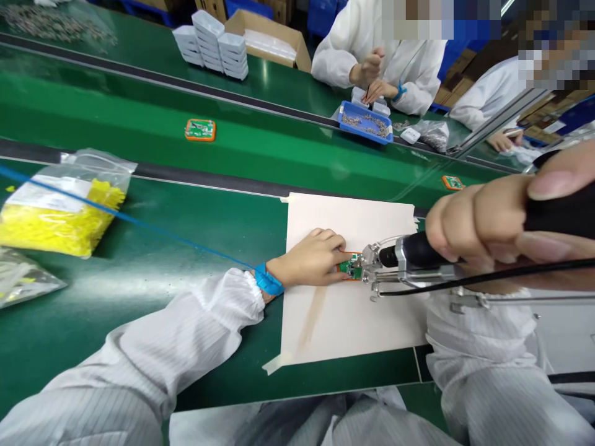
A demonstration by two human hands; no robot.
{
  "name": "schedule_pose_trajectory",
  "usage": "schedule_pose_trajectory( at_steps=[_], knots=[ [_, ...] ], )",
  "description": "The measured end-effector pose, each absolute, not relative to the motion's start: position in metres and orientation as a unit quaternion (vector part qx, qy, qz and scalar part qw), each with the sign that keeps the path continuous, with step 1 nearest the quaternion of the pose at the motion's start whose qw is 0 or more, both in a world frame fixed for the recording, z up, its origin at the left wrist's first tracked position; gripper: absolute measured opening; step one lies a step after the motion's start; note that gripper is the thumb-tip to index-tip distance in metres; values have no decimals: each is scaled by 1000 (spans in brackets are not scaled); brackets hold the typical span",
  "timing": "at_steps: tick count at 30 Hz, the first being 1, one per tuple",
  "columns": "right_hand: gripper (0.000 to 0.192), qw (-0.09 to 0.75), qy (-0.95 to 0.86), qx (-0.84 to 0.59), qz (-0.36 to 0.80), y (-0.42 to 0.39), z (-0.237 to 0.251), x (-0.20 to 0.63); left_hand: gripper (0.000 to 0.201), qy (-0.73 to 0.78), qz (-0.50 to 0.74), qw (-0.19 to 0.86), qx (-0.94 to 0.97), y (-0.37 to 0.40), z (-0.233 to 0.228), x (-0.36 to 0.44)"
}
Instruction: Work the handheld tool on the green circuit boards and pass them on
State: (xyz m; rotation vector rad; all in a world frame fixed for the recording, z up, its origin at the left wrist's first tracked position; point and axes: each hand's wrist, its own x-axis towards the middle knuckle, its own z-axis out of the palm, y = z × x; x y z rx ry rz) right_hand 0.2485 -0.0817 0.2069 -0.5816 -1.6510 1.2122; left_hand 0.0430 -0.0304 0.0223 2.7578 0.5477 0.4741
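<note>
From the head view, my left hand (312,257) lies flat on a pale sheet of card (353,322) taped to the green surface (186,297). Its fingers press down on a small green circuit board (349,266) seated in an orange holder (344,273), pinning it rather than closing around it. The board sits near the middle of the card, just under my fingertips. A blue wrist strap (267,280) circles that wrist, and its blue cord (116,214) runs away to the left across the surface.

My right hand (493,223) fills the right side of the view, very close to the camera and blurred. Its grip is wrapped tight around the black handle of a soldering tool (418,254), whose metal tip end meets the right edge of the board; I think it is touching, though the contact point is too small to be sure. A black cable (488,279) runs from the tool off to the right.

On the left of the surface lies a clear bag of yellow parts (60,210). Beyond it, on the green conveyor belt (279,142), rest an orange-framed board (200,129) and another at the far right (452,182). Across the belt, another person in a white coat works with both hands (372,77) above a blue tray (365,122) of small metal parts. Stacked white trays (214,43) stand by a cardboard box (269,40).
</note>
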Motion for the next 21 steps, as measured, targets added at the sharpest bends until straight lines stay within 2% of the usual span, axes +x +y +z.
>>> schedule_pose_trajectory(
  at_steps=[4, 11, 14, 18, 21],
  knots=[
    [24, 497, -704, -183, 473, -68, 195, 241, 42, 189, 169, 145, 957, -29, 21, 43],
    [18, 456, -707, -168, 514, -61, 193, 241, 40, 194, 193, 148, 950, -28, 16, 46],
    [18, 468, -696, -191, 511, -62, 190, 232, 39, 194, 185, 155, 951, -28, 17, 45],
    [17, 522, -670, -156, 505, -67, 187, 213, 36, 199, 173, 161, 951, -28, 20, 45],
    [23, 505, -662, -168, 527, -70, 186, 200, 33, 205, 165, 162, 951, -27, 21, 44]
  ],
)
